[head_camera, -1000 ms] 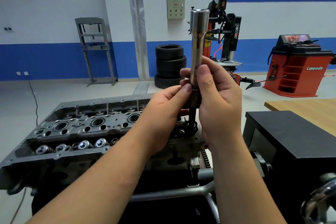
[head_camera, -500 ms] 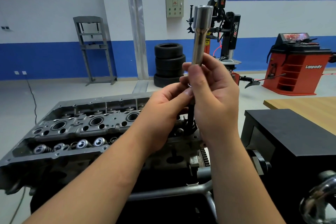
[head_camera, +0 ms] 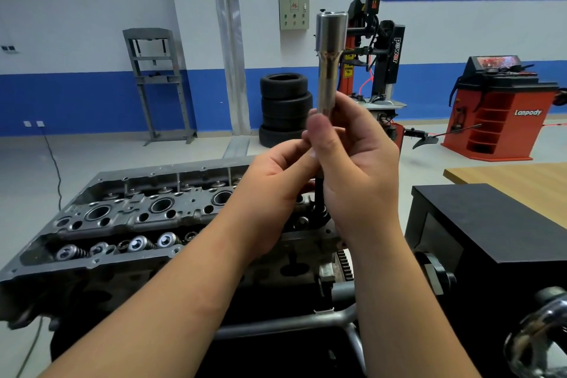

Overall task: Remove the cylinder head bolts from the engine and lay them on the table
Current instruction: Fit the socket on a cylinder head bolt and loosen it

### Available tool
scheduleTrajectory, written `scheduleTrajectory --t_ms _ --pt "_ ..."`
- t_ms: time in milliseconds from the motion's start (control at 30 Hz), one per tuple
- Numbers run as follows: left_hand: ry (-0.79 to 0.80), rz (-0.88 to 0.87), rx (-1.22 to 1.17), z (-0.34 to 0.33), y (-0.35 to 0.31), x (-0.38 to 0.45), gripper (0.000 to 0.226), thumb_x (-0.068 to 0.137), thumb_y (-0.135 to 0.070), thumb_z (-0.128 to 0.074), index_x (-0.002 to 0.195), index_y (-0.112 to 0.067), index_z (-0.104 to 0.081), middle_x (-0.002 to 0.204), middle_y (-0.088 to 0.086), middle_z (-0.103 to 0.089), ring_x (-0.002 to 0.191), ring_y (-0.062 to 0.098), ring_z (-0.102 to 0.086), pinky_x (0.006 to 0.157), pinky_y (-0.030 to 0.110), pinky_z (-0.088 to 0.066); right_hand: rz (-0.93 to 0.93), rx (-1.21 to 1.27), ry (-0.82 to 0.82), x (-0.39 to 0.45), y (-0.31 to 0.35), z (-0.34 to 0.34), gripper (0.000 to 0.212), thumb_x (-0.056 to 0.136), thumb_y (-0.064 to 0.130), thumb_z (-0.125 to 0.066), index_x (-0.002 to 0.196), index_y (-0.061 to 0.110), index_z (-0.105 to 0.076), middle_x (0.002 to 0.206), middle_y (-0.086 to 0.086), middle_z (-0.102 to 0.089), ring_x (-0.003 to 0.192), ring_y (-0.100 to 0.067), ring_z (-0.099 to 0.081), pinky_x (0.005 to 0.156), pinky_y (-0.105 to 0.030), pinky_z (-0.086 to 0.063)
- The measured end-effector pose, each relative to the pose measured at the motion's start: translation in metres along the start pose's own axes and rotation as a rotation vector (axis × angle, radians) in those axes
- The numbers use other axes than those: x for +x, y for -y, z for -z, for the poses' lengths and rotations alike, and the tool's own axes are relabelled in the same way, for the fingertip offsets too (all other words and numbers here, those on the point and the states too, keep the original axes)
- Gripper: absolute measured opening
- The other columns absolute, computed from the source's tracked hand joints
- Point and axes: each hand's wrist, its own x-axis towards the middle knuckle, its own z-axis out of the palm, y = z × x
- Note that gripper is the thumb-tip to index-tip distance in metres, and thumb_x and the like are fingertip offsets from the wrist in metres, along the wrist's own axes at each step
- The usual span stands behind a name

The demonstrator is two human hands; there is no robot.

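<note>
Head-worn view, forward and down, close above engine (head_camera: 129, 224)

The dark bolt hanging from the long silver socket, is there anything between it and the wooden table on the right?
Yes: the black box stands between the dark bolt and the wooden table, so the bolt must pass over or around it.

You hold a long chrome socket (head_camera: 329, 64) upright at twelve o'clock, with a dark cylinder head bolt (head_camera: 319, 193) hanging below it. The grey cylinder head (head_camera: 129, 218) lies at nine o'clock, valve springs exposed.
</note>
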Motion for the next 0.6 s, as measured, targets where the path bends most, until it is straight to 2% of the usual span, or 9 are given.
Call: scheduleTrajectory --t_ms 133,233,300,433,533,600 --pt "-0.085 -0.011 0.029 -0.0016 0.0000 0.0003 0.053 0.084 -0.041 -0.075 0.117 -0.001 -0.064 0.109 0.027 -0.071 0.091 0.030 -0.069 0.083 0.042 -0.058 -0.022 0.009 -0.039 -0.0007 -0.0023 -0.0003 0.019 0.091 0.019 -0.068 0.110 0.021 -0.069 0.088 0.004 -0.072 0.084 -0.016 -0.070 0.077 -0.040 -0.060" --pt "-0.112 -0.004 -0.001 -0.0013 0.0006 0.0008 0.042 0.085 -0.042 -0.079 0.109 -0.010 -0.067 0.103 0.013 -0.074 0.094 0.025 -0.070 0.088 0.042 -0.057 -0.040 0.028 -0.018 0.0004 -0.0033 0.0002 0.018 0.097 0.021 -0.057 0.114 0.024 -0.063 0.087 0.001 -0.074 0.087 -0.015 -0.072 0.079 -0.036 -0.059" --pt "-0.062 0.015 -0.014 -0.0017 0.0004 0.0010 0.039 0.089 -0.041 -0.075 0.117 -0.015 -0.069 0.111 0.006 -0.077 0.104 0.025 -0.073 0.093 0.043 -0.057 -0.052 0.017 -0.009 0.0015 -0.0033 0.0018 0.020 0.100 0.024 -0.051 0.118 0.024 -0.059 0.089 0.001 -0.075 0.092 -0.017 -0.072 0.084 -0.034 -0.058" --pt "0.031 0.019 -0.035 -0.0045 -0.0004 0.0003 0.036 0.090 -0.034 -0.065 0.118 -0.012 -0.070 0.100 0.004 -0.079 0.091 0.017 -0.076 0.075 0.027 -0.061 -0.023 -0.055 -0.015 0.0016 -0.0019 0.0021 0.018 0.099 0.026 -0.055 0.114 0.023 -0.065 0.094 0.003 -0.075 0.094 -0.013 -0.071 0.084 -0.027 -0.054" --pt "0.013 0.004 -0.027 -0.0046 -0.0020 0.0001 0.036 0.087 -0.031 -0.067 0.116 -0.010 -0.071 0.097 0.005 -0.079 0.089 0.018 -0.076 0.074 0.026 -0.061 -0.005 -0.134 0.019 -0.0002 -0.0032 0.0013 0.022 0.096 0.026 -0.063 0.114 0.014 -0.068 0.091 0.008 -0.071 0.088 -0.011 -0.067 0.080 -0.026 -0.052" --pt "-0.003 0.007 -0.020 -0.0051 -0.0025 0.0004 0.030 0.091 -0.027 -0.067 0.116 -0.010 -0.071 0.097 0.005 -0.079 0.089 0.018 -0.076 0.074 0.027 -0.061 -0.005 -0.148 0.018 -0.0005 -0.0052 0.0021 0.021 0.095 0.026 -0.065 0.113 0.017 -0.069 0.091 0.010 -0.071 0.087 -0.012 -0.067 0.080 -0.028 -0.052"
